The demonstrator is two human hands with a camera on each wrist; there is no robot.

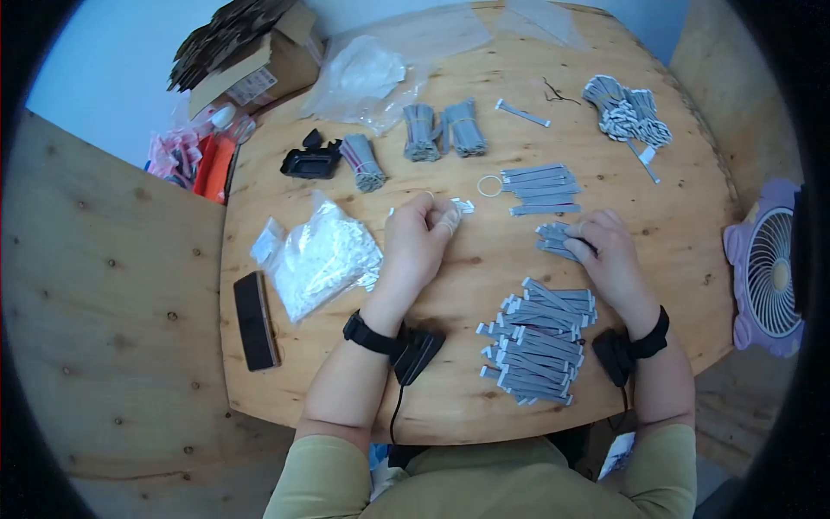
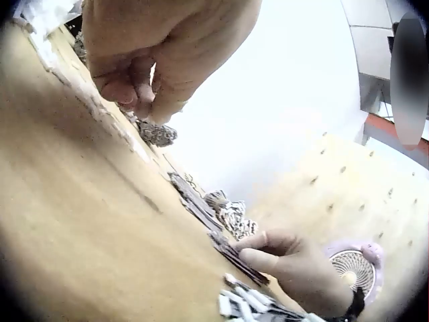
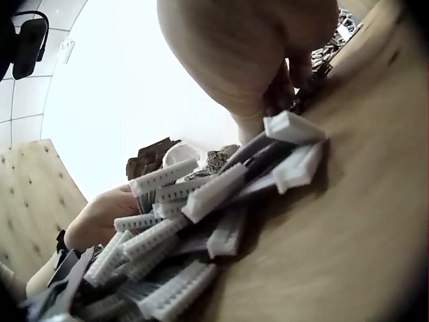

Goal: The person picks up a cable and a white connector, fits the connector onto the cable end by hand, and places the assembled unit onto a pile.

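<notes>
Your cables (image 1: 538, 346) are grey, tipped with white plugs (image 3: 161, 178). Your table (image 1: 484, 268) is pale knotted plywood; your fan (image 1: 769, 268) lilac, your wrist straps (image 1: 367, 333) black.

Cables and bags spread over a round table (image 1: 450, 406), seen from above.
A loose pile of cables (image 1: 540, 342) lies right of centre in the lower frame, between the two forearms. Just above it the right hand (image 1: 609, 255) holds a small bunch (image 1: 553, 238) on the table, with a flat stack (image 1: 540, 189) behind that. The left hand (image 1: 419, 238) sits mid-frame, a filled bag (image 1: 324, 255) to its left. Three tied bundles (image 1: 421, 132) line the upper centre. A fan (image 1: 769, 268) stands off the table's right edge.
</notes>
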